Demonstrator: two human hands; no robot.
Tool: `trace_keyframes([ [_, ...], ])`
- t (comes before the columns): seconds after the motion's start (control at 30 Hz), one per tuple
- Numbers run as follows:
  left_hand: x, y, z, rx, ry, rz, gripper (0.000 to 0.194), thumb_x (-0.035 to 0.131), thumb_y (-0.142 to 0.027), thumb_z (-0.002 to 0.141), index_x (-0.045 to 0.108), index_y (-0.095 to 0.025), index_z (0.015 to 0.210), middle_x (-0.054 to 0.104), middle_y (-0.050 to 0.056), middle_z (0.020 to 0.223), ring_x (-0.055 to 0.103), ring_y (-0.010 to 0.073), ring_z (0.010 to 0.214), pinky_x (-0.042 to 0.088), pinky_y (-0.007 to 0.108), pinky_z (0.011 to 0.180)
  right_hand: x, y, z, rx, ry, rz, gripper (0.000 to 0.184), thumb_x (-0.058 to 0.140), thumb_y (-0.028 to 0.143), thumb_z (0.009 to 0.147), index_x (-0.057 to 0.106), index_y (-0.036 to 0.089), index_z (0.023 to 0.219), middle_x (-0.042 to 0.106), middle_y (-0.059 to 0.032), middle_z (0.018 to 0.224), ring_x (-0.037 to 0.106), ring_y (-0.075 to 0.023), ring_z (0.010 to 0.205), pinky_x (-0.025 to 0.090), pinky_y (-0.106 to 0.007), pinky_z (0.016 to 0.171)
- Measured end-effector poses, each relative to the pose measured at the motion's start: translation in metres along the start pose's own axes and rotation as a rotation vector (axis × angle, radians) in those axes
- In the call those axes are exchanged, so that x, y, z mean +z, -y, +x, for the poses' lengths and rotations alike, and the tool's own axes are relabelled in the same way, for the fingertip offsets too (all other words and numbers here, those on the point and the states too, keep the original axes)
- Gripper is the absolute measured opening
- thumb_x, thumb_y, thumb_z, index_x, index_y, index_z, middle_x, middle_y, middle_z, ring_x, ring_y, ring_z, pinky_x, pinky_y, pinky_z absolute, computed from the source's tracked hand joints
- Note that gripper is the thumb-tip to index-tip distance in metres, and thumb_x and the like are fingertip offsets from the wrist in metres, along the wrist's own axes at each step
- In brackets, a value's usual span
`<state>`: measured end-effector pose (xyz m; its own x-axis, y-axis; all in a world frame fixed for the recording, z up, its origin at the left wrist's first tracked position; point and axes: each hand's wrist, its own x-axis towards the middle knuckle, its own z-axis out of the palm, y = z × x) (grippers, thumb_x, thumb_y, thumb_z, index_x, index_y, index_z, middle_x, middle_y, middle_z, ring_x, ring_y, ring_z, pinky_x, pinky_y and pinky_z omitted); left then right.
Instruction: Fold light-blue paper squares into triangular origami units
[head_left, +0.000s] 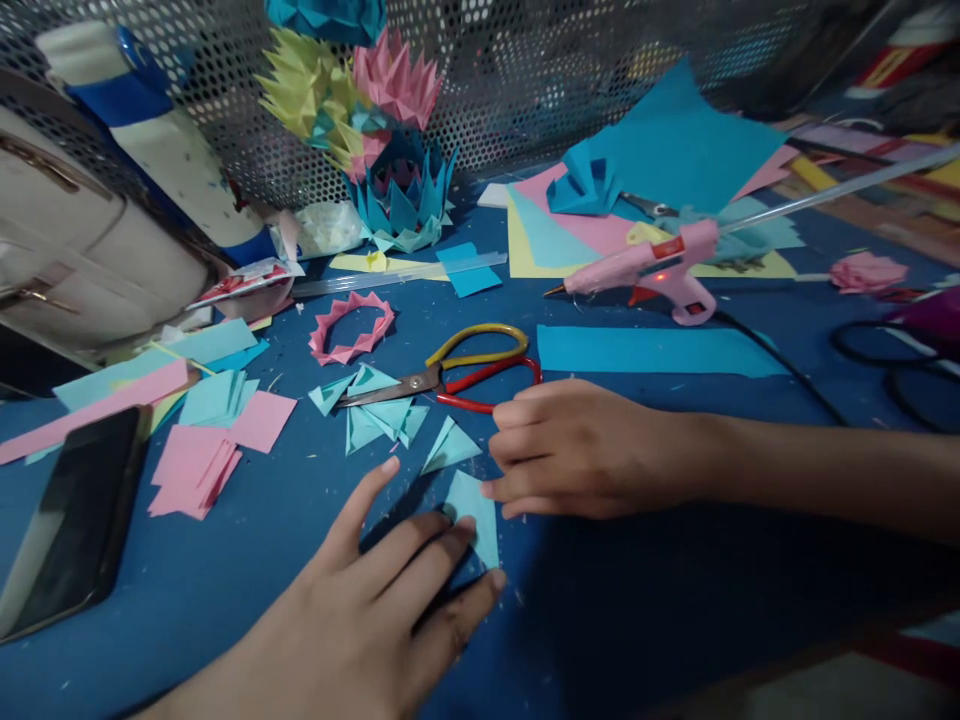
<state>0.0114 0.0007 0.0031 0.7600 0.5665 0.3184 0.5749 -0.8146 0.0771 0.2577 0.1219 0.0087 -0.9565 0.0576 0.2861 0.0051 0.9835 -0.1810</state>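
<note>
Folding of a small pale-turquoise paper triangle [480, 510], lying on the dark-blue tabletop [300, 590] between the two hands. The left hand [397, 600] is spread palm-down, its fingertips resting on or beside the triangle without gripping it. The right hand [592, 455] is loosely curled, one fingertip at the triangle's upper right edge; whether it pinches the paper cannot be told. Just above lies a similar folded turquoise triangle [451, 446]; beyond it, scissors with red and yellow handles [431, 382]. The step in hand appears to be creasing; the next move probably calls for steadying the paper and keeping its edges aligned.
</note>
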Motion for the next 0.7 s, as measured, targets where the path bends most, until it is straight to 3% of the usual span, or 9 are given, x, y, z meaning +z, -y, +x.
trace_keyframes([
  [0.2,-0.009,0.003,0.002,0.019,0.079,-0.065,0.029,0.060,-0.038,0.099,0.068,-0.028,0.125,0.071,0.005,0.114,0.061,0.0217,0.112,0.004,0.054,0.122,0.004,0.000,0.001,0.002,-0.014,0.033,0.022,0.051,0.029,0.102,0.070,0.018,0.097,0.062,-0.0018,0.084,0.048,-0.0167,0.078,0.035,-0.030,0.067],
  [0.4,-0.005,0.007,0.004,-0.069,-0.004,-0.203,0.025,0.045,-0.020,0.106,0.064,-0.020,0.122,0.071,0.002,0.110,0.062,0.0173,0.101,0.015,0.054,0.120,0.015,0.009,0.003,0.115,-0.084,0.000,0.025,0.049,0.031,0.103,0.066,0.018,0.091,0.064,-0.0031,0.091,0.050,-0.0163,0.083,0.037,-0.028,0.071],
  [0.53,0.000,0.013,0.010,-0.261,-0.015,-0.208,0.010,0.052,-0.023,0.104,0.061,-0.021,0.105,0.067,0.000,0.102,0.060,0.0169,0.092,0.035,0.040,0.097,0.015,0.016,0.006,0.276,-0.058,0.152,0.016,0.058,0.033,0.099,0.063,0.018,0.096,0.065,-0.0027,0.097,0.054,-0.0167,0.092,0.040,-0.027,0.075],
  [0.6,0.001,0.015,0.016,-0.348,0.013,-0.188,0.010,0.058,-0.029,0.101,0.058,-0.019,0.102,0.063,0.001,0.099,0.058,0.0193,0.089,0.034,0.037,0.083,0.014,0.019,0.008,0.364,-0.020,0.199,0.017,0.063,0.034,0.095,0.061,0.018,0.102,0.064,-0.0030,0.100,0.056,-0.0179,0.096,0.039,-0.027,0.074],
  [0.7,0.003,0.015,0.024,-0.414,0.051,-0.166,0.024,0.071,-0.034,0.092,0.056,-0.018,0.103,0.060,0.002,0.098,0.057,0.0220,0.088,0.030,0.036,0.077,0.013,0.021,0.009,0.450,0.013,0.205,0.024,0.067,0.036,0.093,0.059,0.019,0.107,0.063,-0.0033,0.101,0.056,-0.0192,0.096,0.038,-0.027,0.071],
])
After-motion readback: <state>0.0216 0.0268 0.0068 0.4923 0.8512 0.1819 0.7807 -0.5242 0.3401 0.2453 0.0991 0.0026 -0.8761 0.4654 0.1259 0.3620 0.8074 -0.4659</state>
